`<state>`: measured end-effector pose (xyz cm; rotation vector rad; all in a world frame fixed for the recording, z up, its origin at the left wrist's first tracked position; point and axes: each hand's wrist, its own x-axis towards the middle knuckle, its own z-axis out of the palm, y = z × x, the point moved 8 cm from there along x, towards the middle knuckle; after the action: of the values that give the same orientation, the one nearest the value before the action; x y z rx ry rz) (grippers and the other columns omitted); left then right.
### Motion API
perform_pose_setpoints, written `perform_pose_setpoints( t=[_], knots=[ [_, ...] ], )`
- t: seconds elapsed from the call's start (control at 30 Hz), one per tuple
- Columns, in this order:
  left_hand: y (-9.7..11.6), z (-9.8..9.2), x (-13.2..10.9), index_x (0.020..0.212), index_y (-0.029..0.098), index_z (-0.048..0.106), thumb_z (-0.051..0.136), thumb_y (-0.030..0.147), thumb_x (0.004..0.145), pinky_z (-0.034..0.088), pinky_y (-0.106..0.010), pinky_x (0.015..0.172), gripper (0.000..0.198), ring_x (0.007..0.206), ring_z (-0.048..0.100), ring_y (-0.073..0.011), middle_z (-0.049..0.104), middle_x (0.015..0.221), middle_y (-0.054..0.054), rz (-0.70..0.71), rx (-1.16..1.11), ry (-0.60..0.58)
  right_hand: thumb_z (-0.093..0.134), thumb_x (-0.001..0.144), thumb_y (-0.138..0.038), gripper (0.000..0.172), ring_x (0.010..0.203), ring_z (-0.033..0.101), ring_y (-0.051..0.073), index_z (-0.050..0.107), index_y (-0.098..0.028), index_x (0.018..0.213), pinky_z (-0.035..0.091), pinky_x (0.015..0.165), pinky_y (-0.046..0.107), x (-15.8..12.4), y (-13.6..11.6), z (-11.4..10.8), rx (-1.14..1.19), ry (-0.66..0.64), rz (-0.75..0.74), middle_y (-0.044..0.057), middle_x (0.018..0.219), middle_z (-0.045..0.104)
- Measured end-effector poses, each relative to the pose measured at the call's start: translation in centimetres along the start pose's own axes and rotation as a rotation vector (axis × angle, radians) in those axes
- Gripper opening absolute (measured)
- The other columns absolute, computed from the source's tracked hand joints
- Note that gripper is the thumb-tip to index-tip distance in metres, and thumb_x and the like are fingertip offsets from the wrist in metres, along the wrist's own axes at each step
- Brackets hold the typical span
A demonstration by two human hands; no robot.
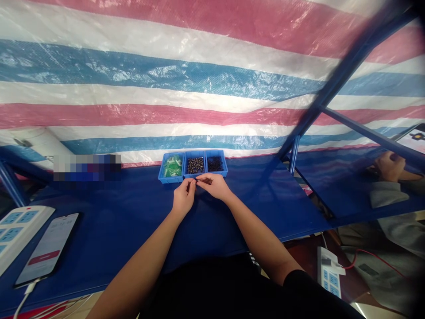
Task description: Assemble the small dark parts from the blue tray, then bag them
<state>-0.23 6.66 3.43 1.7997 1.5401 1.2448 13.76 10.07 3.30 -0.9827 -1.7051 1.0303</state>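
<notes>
My left hand and my right hand meet fingertip to fingertip over the blue table, just in front of three small blue bins. Both are closed in a pinch. A tiny dark part shows at the right fingertips; its kind is too small to make out, and the left fingers hide whatever they grip. The left bin holds green and clear-white pieces. Small brass-and-dark metal parts fill the middle bin, and small black parts lie in the right bin.
A charging phone and a white power strip lie at the left. Blue frame bars rise at the right, where another person's hands are at work. A striped plastic sheet hangs behind the table.
</notes>
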Motion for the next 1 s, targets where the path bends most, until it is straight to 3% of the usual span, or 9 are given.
perform_pose_setpoints(
  t=[0.17, 0.57, 0.7, 1.0],
  knots=[
    [-0.06, -0.09, -0.03, 0.108, 0.022, 0.059, 0.051, 0.042, 0.090, 0.045, -0.025, 0.066, 0.028, 0.065, 0.061, -0.0137, 0.064, 0.071, 0.002, 0.000, -0.017, 0.022, 0.067, 0.081, -0.030, 0.024, 0.087, 0.070, 0.018, 0.072, -0.018, 0.101, 0.055, 0.083, 0.032, 0.11, 0.25, -0.31, 0.017, 0.033, 0.021, 0.006, 0.096, 0.074],
    [-0.17, -0.10, 0.04, 0.097, 0.021, 0.061, 0.050, 0.041, 0.091, 0.044, -0.023, 0.062, 0.024, 0.061, 0.057, -0.0119, 0.063, 0.069, 0.002, 0.002, -0.008, 0.014, 0.068, 0.080, -0.030, 0.026, 0.086, 0.070, 0.018, 0.072, -0.018, 0.103, 0.055, 0.083, 0.031, 0.01, -0.08, -0.03, 0.045, -0.001, 0.008, 0.006, 0.095, 0.074],
    [-0.01, -0.11, 0.04, 0.106, 0.021, 0.059, 0.050, 0.040, 0.091, 0.046, -0.024, 0.065, 0.026, 0.064, 0.061, -0.0126, 0.065, 0.071, 0.002, 0.009, -0.036, 0.021, 0.068, 0.081, -0.031, 0.025, 0.085, 0.070, 0.018, 0.073, -0.018, 0.102, 0.055, 0.082, 0.031, 0.05, -0.07, -0.05, 0.038, -0.009, 0.013, 0.006, 0.096, 0.074],
    [-0.61, 0.02, 0.19, 0.101, 0.021, 0.062, 0.053, 0.041, 0.090, 0.044, -0.023, 0.064, 0.024, 0.061, 0.059, -0.0124, 0.064, 0.069, 0.002, 0.022, -0.032, 0.019, 0.066, 0.082, -0.034, 0.030, 0.073, 0.068, 0.015, 0.071, -0.017, 0.107, 0.055, 0.074, 0.029, 0.32, 0.24, 0.07, 0.041, -0.018, 0.027, 0.004, 0.082, 0.073]
  ],
)
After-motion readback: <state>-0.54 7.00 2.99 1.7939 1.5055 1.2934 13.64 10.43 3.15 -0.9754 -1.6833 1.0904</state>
